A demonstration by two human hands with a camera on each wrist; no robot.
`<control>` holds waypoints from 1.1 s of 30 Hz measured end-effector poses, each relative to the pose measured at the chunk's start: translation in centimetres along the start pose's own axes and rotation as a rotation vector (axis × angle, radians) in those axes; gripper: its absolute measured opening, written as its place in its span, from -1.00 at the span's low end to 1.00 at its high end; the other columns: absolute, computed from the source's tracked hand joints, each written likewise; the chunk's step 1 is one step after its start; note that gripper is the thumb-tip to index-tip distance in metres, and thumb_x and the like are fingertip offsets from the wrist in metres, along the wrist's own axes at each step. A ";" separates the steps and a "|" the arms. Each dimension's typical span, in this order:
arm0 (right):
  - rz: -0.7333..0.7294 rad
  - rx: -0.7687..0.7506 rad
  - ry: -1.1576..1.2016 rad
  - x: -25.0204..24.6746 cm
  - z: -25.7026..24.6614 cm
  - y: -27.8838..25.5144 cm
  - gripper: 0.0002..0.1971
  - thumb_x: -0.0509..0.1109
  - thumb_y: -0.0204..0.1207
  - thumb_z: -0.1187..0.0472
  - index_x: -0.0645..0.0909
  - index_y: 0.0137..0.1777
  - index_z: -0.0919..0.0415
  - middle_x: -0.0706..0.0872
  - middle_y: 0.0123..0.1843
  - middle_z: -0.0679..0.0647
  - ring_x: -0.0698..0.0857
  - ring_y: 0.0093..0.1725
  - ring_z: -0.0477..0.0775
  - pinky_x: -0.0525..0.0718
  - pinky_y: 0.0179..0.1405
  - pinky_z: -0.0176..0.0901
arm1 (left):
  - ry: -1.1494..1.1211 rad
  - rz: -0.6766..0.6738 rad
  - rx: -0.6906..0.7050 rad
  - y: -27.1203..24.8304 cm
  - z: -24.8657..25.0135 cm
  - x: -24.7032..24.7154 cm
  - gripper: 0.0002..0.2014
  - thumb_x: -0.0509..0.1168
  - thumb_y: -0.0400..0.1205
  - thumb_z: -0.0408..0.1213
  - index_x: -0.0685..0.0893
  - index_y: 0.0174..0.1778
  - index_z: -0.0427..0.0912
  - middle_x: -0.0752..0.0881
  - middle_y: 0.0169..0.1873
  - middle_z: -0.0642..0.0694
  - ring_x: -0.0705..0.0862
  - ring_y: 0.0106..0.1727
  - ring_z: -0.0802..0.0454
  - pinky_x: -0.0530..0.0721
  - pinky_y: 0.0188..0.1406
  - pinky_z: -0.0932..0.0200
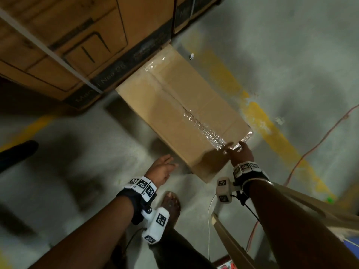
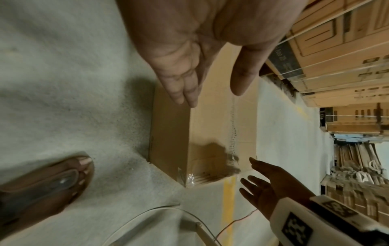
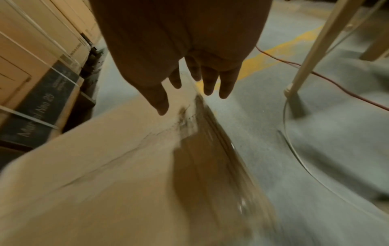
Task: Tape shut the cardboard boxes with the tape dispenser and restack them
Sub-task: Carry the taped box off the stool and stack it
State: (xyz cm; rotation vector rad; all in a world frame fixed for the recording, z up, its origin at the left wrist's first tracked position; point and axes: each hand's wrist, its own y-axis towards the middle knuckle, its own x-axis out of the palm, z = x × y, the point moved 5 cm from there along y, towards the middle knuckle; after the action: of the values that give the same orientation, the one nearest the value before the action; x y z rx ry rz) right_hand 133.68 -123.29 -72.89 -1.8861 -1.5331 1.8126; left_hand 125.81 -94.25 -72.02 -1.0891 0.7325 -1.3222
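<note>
Both hands are released: the right hand (image 1: 240,155) at the taped box's (image 1: 174,121) near corner, the left hand (image 1: 161,169) beside the box.

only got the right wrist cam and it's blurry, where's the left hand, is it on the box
Observer: No. The left hand is open beside the near left side of the box and holds nothing.
Operator: is the top seam taped
Observer: The head view shows clear tape along the seam, wrinkled at the near end and folded over the far end. The middle is hard to judge.
Operator: anything on the floor near that corner
Observer: A sandalled foot stands just short of the box's near corner.
</note>
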 end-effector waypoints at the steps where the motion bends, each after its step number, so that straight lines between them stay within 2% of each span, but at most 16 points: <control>1: -0.025 0.023 0.047 0.0 -0.3 -1.9 -0.37 0.53 0.65 0.16 0.46 0.68 0.24 0.60 0.59 0.29 0.61 0.53 0.31 0.50 0.53 0.02 | 0.020 0.015 0.020 -1.5 0.7 -0.3 -0.51 0.20 0.71 -0.51 0.38 0.58 -0.23 0.55 0.45 -0.07 0.67 -0.05 0.21 0.43 -0.30 0.40; 3: -0.077 0.074 0.183 0.0 -0.8 -5.7 -0.49 0.55 0.63 0.11 0.62 0.54 0.25 0.79 0.31 0.27 0.74 0.34 0.28 0.63 0.43 0.08 | 0.036 0.065 0.049 -4.8 1.9 -1.1 -0.61 0.25 0.68 -0.54 0.51 0.45 -0.31 0.65 0.26 -0.19 0.65 0.15 0.01 0.46 -0.28 0.39; 5: -0.153 0.130 0.367 -0.3 -1.7 -10.5 -0.66 0.54 0.65 0.17 0.70 0.37 0.27 0.84 -0.04 0.21 0.79 0.02 0.21 0.71 0.11 0.04 | 0.027 0.111 0.055 -8.6 2.8 -1.9 -0.72 0.28 0.65 -0.56 0.57 0.28 -0.31 0.66 0.17 -0.25 0.65 0.21 -0.16 0.50 -0.35 0.40; 6: -0.171 0.137 0.419 -0.9 -2.4 -12.9 -0.76 0.50 0.67 0.21 0.70 0.29 0.25 0.81 -0.12 0.19 0.76 -0.07 0.19 0.68 0.00 0.01 | 0.020 0.117 0.063 -10.6 3.5 -2.1 -0.73 0.27 0.65 -0.55 0.57 0.26 -0.29 0.66 0.18 -0.27 0.65 0.23 -0.19 0.59 -0.26 0.36; 8: -0.201 0.132 0.489 -2.2 -3.8 -18.3 -0.90 0.46 0.70 0.25 0.66 0.17 0.15 0.76 -0.18 0.15 0.72 -0.16 0.16 0.62 -0.13 -0.06 | 0.025 0.099 0.078 -15.1 4.5 -2.6 -0.69 0.25 0.67 -0.54 0.55 0.33 -0.31 0.64 0.23 -0.29 0.65 0.25 -0.21 0.64 0.20 0.10; 9: -0.221 0.119 0.499 -2.7 -4.6 -21.0 -0.92 0.47 0.68 0.24 0.66 0.12 0.12 0.76 -0.20 0.14 0.71 -0.21 0.15 0.61 -0.19 -0.11 | 0.032 0.088 0.094 -17.5 5.2 -2.8 -0.70 0.28 0.65 -0.53 0.57 0.31 -0.32 0.63 0.22 -0.29 0.65 0.23 -0.20 0.61 0.25 0.05; 10: -0.229 0.109 0.500 -3.3 -5.1 -23.5 -0.91 0.52 0.62 0.19 0.68 0.06 0.07 0.78 -0.19 0.15 0.72 -0.24 0.15 0.62 -0.24 -0.10 | 0.040 0.075 0.107 -20.1 5.7 -3.1 -0.73 0.37 0.59 -0.50 0.62 0.21 -0.31 0.64 0.19 -0.28 0.66 0.19 -0.19 0.62 0.19 0.06; 12: -0.199 0.068 0.475 -3.6 -4.7 -26.4 -0.81 0.58 0.34 -0.02 0.74 -0.07 -0.05 0.86 -0.11 0.15 0.80 -0.15 0.19 0.75 -0.14 0.02 | 0.091 0.077 0.135 -24.7 6.2 -3.9 -0.68 0.52 0.31 -0.31 0.66 -0.04 -0.16 0.70 0.10 -0.27 0.70 0.10 -0.19 0.61 0.24 -0.04; 13: -0.163 0.042 0.455 -4.2 -4.7 -28.0 -0.78 0.53 0.23 -0.11 0.75 -0.13 -0.12 0.89 -0.06 0.11 0.84 -0.05 0.21 0.82 0.01 0.12 | 0.124 0.077 0.146 -26.8 6.3 -4.3 -0.64 0.50 0.21 -0.21 0.67 -0.08 -0.09 0.73 0.05 -0.26 0.72 0.08 -0.19 0.59 0.32 -0.09; 15: -0.102 -0.015 0.431 -5.6 -5.1 -31.5 -0.81 0.42 0.18 -0.13 0.73 -0.22 -0.17 0.90 -0.03 0.07 0.86 0.06 0.23 0.82 0.21 0.21 | 0.213 0.077 0.184 -30.8 6.6 -5.3 -0.61 0.45 0.19 -0.11 0.69 -0.05 -0.02 0.78 0.02 -0.22 0.76 0.09 -0.17 0.62 0.35 -0.12; 18: -0.092 -0.149 0.383 -9.6 -8.2 -41.7 -0.92 0.45 0.33 0.00 0.72 -0.18 -0.12 0.89 -0.06 0.11 0.86 -0.01 0.23 0.83 0.16 0.24 | 0.290 0.062 0.250 -37.2 7.5 -6.4 -0.61 0.50 0.35 -0.14 0.68 0.10 -0.02 0.77 0.11 -0.22 0.77 0.10 -0.11 0.64 0.24 0.00; 21: -0.143 -0.214 0.335 -11.9 -9.8 -49.1 -0.91 0.48 0.56 0.20 0.72 -0.04 -0.05 0.84 -0.14 0.09 0.84 -0.12 0.15 0.85 0.10 0.08 | 0.304 0.071 0.318 -42.0 8.0 -7.4 -0.57 0.44 0.58 -0.31 0.57 0.36 -0.12 0.71 0.20 -0.22 0.76 0.14 -0.11 0.55 0.16 0.10; 23: -0.108 -0.250 0.314 -12.8 -9.8 -52.2 -0.94 0.49 0.52 0.14 0.73 -0.11 -0.08 0.86 -0.08 0.08 0.86 -0.06 0.14 0.83 0.14 0.03 | 0.300 0.072 0.356 -44.5 7.8 -7.9 -0.62 0.43 0.59 -0.34 0.57 0.33 -0.13 0.70 0.20 -0.24 0.75 0.16 -0.15 0.55 0.16 0.09; 27: -0.090 -0.338 0.299 -12.2 -9.1 -54.3 -0.92 0.43 0.28 -0.05 0.71 -0.25 -0.14 0.88 -0.08 0.14 0.86 0.00 0.25 0.82 0.17 0.22 | 0.300 0.091 0.436 -48.1 6.8 -9.2 -0.78 0.47 0.56 -0.28 0.65 0.07 -0.02 0.75 0.15 -0.20 0.78 0.08 -0.11 0.63 0.29 -0.04; 30: -0.112 -0.421 0.253 -12.8 -10.0 -58.7 -0.88 0.48 0.53 0.08 0.67 -0.22 -0.13 0.88 -0.04 0.17 0.85 0.03 0.25 0.81 0.19 0.19 | 0.243 0.113 0.489 -50.7 5.9 -10.0 -0.79 0.46 0.55 -0.30 0.67 0.08 -0.05 0.77 0.07 -0.17 0.78 0.05 -0.09 0.64 0.16 0.07; 33: -0.159 -0.509 0.192 -12.3 -10.5 -61.2 -0.90 0.47 0.53 0.07 0.68 -0.20 -0.16 0.88 0.02 0.15 0.83 0.05 0.23 0.80 0.20 0.20 | 0.201 0.165 0.534 -53.1 4.8 -11.3 -0.69 0.47 0.36 -0.13 0.72 0.03 0.02 0.80 -0.02 -0.09 0.78 0.06 -0.06 0.66 0.19 0.03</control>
State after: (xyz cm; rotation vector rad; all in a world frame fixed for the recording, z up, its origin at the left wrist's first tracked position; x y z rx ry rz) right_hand 110.42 -96.52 -20.46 -1.9812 -2.1428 1.2099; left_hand 108.11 -77.59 -23.28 -0.4653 0.5527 -1.3887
